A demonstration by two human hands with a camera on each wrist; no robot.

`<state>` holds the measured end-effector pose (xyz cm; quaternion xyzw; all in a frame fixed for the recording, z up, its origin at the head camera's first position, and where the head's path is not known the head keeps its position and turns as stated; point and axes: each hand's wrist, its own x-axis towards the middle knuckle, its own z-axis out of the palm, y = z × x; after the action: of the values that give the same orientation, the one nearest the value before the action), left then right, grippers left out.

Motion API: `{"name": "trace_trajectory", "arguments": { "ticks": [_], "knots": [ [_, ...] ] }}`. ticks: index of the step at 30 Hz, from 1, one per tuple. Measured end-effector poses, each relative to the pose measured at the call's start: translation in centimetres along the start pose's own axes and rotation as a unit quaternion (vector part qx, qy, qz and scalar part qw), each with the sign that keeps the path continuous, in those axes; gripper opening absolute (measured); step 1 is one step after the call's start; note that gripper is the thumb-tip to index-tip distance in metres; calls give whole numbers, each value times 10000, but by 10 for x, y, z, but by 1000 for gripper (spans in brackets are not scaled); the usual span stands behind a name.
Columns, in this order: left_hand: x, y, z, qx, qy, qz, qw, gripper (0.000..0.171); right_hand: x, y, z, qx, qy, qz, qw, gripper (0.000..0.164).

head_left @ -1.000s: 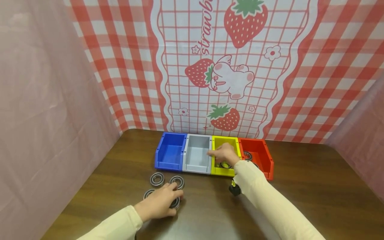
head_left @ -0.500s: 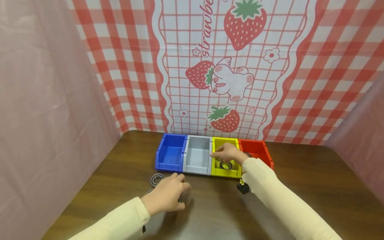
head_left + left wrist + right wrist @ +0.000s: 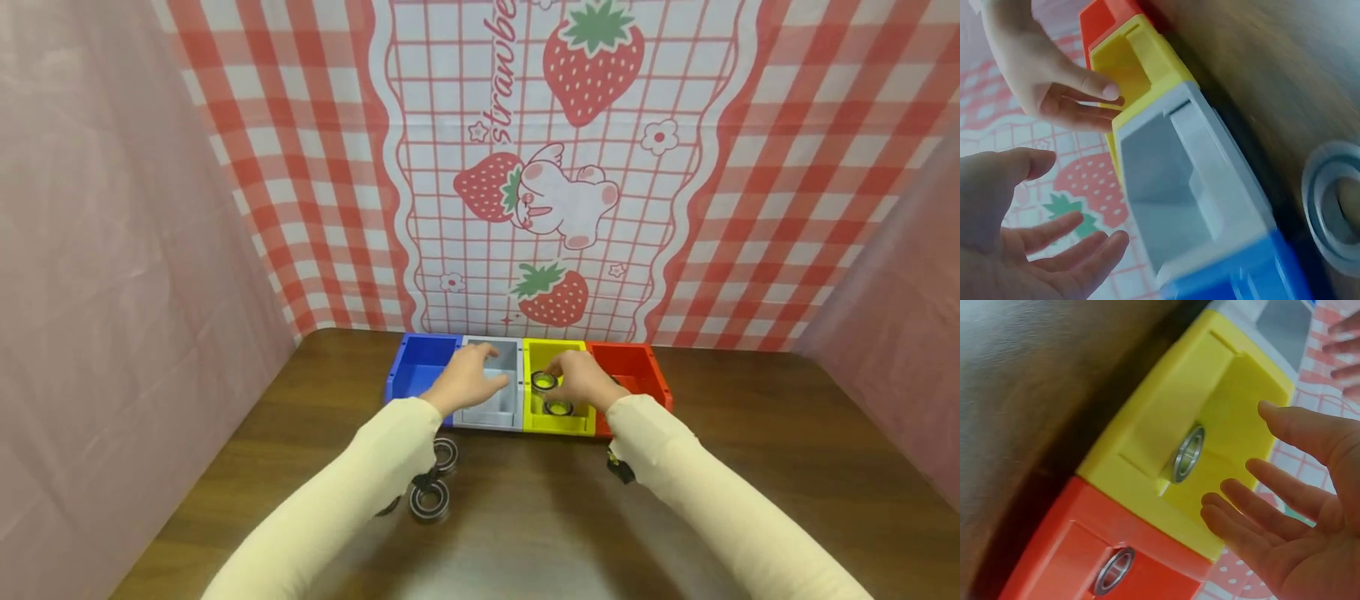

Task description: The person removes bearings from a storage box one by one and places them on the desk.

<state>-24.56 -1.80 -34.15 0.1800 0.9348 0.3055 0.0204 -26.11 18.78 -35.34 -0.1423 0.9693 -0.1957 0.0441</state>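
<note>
My left hand (image 3: 463, 379) hovers over the grey bin (image 3: 489, 414) with its fingers spread and nothing in it. The left wrist view shows the same hand (image 3: 1041, 231) with thumb and fingers well apart. Over the yellow bin (image 3: 581, 422) is my right hand (image 3: 581, 379); in the right wrist view this hand (image 3: 1291, 506) has its fingers extended and holds nothing. A ball bearing (image 3: 544, 381) lies in the yellow bin by my right fingertips, and another bearing (image 3: 558, 408) lies nearer its front lip.
Left of the grey bin stands a blue bin (image 3: 423, 354), and a red bin (image 3: 630, 367) is at the right end, holding a bearing (image 3: 1114, 570). On the wooden table (image 3: 525, 517), a bearing (image 3: 430, 499) lies near another bearing (image 3: 445, 455); my left sleeve partly covers a third.
My left hand has left the bearings on the table and moved up and right over the grey bin. My right hand stays at the yellow bin, where two bearings now show.
</note>
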Motion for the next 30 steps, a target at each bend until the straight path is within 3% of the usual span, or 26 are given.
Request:
{"name": "trace_trajectory", "arguments": {
  "ticks": [7, 14, 20, 30],
  "knots": [
    [37, 7, 24, -955, -183, -1021, 9900, 56, 1, 3, 6, -189, 197, -98, 9996, 39],
    [46, 5, 48, -1330, -282, -1632, 9772, 48, -3, 2, 10, -291, 49, -4, 9996, 31],
    [51, -1, 53, -1735, -111, -1874, 9668, 48, 0, 0, 12, -467, -155, -42, 9988, 29],
    [59, -10, 52, -2478, -323, -2209, 9427, 56, 11, 1, 17, -844, -478, -107, 9952, 29]
  ]
}}
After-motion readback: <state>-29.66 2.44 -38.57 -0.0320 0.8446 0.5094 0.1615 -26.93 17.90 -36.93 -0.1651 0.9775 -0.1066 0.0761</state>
